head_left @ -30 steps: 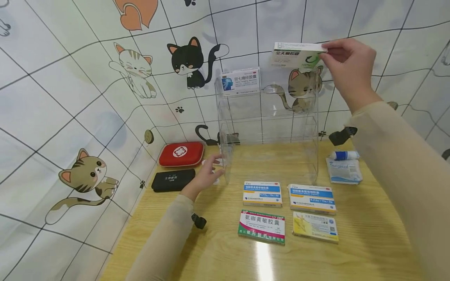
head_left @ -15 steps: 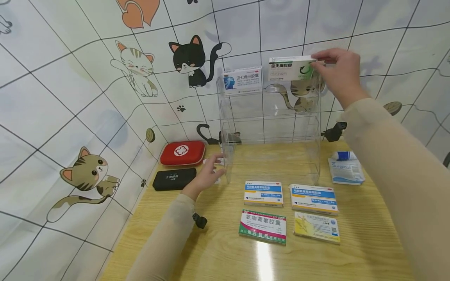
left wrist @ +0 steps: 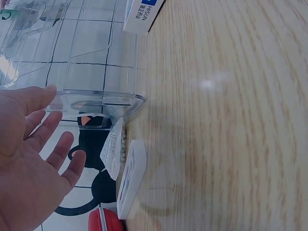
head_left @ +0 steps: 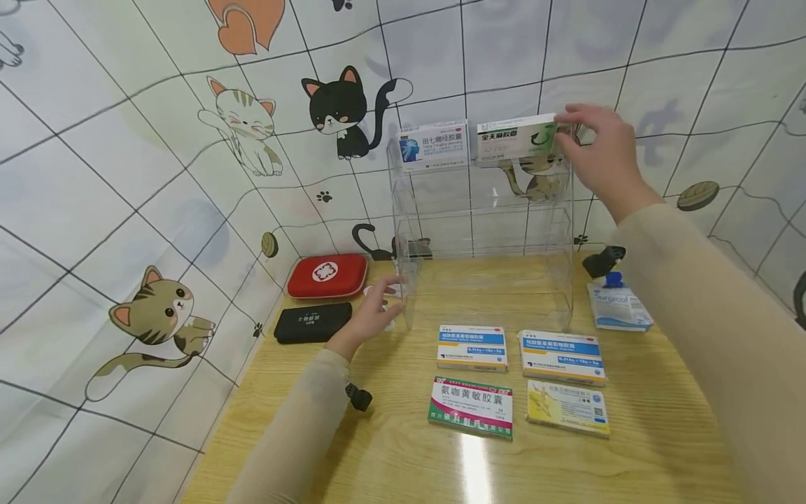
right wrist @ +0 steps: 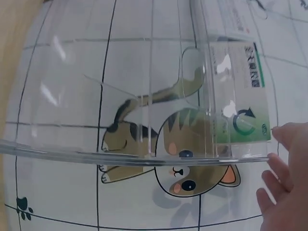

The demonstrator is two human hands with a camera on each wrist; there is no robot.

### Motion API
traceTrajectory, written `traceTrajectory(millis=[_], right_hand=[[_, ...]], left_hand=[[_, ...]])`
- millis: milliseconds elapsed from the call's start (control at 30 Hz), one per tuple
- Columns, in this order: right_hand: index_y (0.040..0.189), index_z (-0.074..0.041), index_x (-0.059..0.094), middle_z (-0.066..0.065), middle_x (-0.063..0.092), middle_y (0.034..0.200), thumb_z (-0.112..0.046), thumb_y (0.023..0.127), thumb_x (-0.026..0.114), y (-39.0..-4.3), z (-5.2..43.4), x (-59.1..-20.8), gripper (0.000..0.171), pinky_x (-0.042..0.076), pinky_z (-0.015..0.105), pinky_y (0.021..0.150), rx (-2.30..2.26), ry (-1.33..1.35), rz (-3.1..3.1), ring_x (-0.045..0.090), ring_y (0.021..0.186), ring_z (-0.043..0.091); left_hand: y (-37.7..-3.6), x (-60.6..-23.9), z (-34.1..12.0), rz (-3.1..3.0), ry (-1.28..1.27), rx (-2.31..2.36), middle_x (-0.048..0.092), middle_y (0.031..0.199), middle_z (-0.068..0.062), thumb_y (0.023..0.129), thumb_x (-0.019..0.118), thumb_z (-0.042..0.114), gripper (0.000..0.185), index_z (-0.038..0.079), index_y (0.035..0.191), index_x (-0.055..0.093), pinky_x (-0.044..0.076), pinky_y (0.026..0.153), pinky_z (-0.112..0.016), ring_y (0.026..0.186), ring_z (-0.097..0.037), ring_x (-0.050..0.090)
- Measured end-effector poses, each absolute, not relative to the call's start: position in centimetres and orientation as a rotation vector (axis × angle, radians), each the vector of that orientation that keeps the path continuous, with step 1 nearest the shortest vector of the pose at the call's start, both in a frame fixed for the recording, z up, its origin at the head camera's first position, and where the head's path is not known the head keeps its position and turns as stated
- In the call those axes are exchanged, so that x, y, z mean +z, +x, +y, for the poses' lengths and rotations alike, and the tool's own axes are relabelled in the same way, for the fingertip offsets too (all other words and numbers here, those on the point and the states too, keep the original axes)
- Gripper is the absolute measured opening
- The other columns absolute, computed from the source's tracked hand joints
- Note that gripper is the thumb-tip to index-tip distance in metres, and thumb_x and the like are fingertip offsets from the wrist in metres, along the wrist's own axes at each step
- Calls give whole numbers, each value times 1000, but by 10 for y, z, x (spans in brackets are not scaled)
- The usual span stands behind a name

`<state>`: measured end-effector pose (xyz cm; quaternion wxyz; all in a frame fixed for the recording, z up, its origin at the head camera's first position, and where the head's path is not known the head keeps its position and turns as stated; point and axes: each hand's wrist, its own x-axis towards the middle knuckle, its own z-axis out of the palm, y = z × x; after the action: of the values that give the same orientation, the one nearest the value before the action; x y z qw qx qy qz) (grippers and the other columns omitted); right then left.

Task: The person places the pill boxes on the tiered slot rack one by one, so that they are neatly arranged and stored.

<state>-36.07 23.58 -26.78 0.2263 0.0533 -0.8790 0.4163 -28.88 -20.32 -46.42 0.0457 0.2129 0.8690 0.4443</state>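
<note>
A clear acrylic display rack (head_left: 481, 231) stands against the wall. My right hand (head_left: 601, 150) has its thumb and fingers at the right end of a white and green medicine box (head_left: 513, 142), which stands in the rack's top tier. The right wrist view shows this green box (right wrist: 240, 96) through the clear plastic, thumb at its corner. Left of it in the same tier stands a white and blue medicine box (head_left: 433, 148). My left hand (head_left: 370, 315) is at the rack's lower left side, fingers spread and loosely bent, holding nothing; the left wrist view shows its palm (left wrist: 29, 178).
Two blue and white boxes (head_left: 472, 348), a green and red box (head_left: 471, 407) and a yellow box (head_left: 567, 408) lie before the rack. Left are a red case (head_left: 327, 275) and black pouch (head_left: 313, 323); right, a surgical packet (head_left: 620, 308). A white packet (left wrist: 111, 149) lies behind my left hand.
My right hand has lowered the white and green box from above the rack into its top tier, beside the white and blue box. The left hand has stayed at the rack's side.
</note>
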Motion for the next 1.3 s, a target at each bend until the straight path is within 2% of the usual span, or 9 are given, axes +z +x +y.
traceTrajectory(millis=[67, 200, 400, 567, 767, 867, 967, 1100, 1300], right_hand=[[143, -17, 62, -9, 41, 163, -31, 106, 57, -348, 236, -278, 40, 17, 41, 130, 1147, 170, -2380, 28, 156, 14], [136, -10, 67, -7, 43, 162, -26, 103, 60, -321, 238, -303, 37, 21, 45, 129, 1155, 190, -2268, 32, 154, 14], [135, -11, 68, -5, 47, 159, -24, 102, 63, -279, 248, -337, 35, 24, 54, 127, 1162, 195, -2295, 36, 152, 21], [132, -9, 69, 7, 52, 154, -18, 100, 68, -249, 259, -370, 33, 33, 68, 115, 1126, 276, -2382, 42, 146, 37], [123, -6, 71, 16, 59, 141, -7, 92, 76, -223, 269, -417, 31, 38, 72, 104, 1032, 392, -2462, 50, 133, 46], [122, -8, 71, 17, 61, 138, -10, 92, 78, -211, 275, -438, 32, 46, 65, 98, 979, 411, -2560, 54, 126, 45], [122, -11, 71, 16, 66, 131, -15, 92, 79, -201, 283, -452, 31, 55, 44, 87, 954, 412, -2679, 61, 113, 38], [120, -10, 71, 15, 69, 120, -21, 92, 80, -194, 291, -461, 32, 51, 24, 69, 970, 417, -2825, 64, 96, 27], [130, -7, 67, 15, 67, 124, -33, 88, 84, -186, 301, -469, 53, 49, 25, 63, 981, 465, -2983, 62, 99, 25]], left_hand=[[-288, -466, -203, 2651, 636, 1355, 42, 157, -11, 103, 63, 14, 56, 11, 154, 38, 40, 113, -60, 141, -40, 44], [-286, -469, -203, 2650, 621, 1348, 42, 157, -10, 103, 63, 14, 56, 14, 154, 38, 40, 113, -59, 141, -37, 44], [-289, -469, -203, 2656, 623, 1349, 42, 157, -10, 104, 63, 15, 56, 13, 154, 38, 41, 112, -57, 140, -33, 44], [-291, -467, -204, 2657, 604, 1334, 41, 157, -10, 103, 63, 16, 58, 14, 155, 36, 42, 112, -58, 141, -33, 44], [-291, -467, -206, 2671, 588, 1335, 43, 156, -11, 103, 64, 17, 58, 15, 155, 37, 43, 112, -58, 140, -34, 45], [-291, -467, -206, 2677, 581, 1327, 44, 156, -11, 103, 64, 16, 58, 14, 154, 37, 43, 111, -58, 140, -34, 45], [-292, -468, -205, 2679, 599, 1323, 43, 156, -12, 103, 64, 15, 59, 12, 155, 36, 43, 111, -59, 140, -35, 45], [-291, -467, -204, 2675, 619, 1335, 43, 156, -14, 103, 63, 14, 58, 10, 154, 37, 42, 112, -60, 139, -36, 45], [-291, -465, -202, 2664, 612, 1332, 43, 156, -14, 103, 64, 14, 58, 10, 154, 37, 41, 113, -61, 140, -36, 45]])
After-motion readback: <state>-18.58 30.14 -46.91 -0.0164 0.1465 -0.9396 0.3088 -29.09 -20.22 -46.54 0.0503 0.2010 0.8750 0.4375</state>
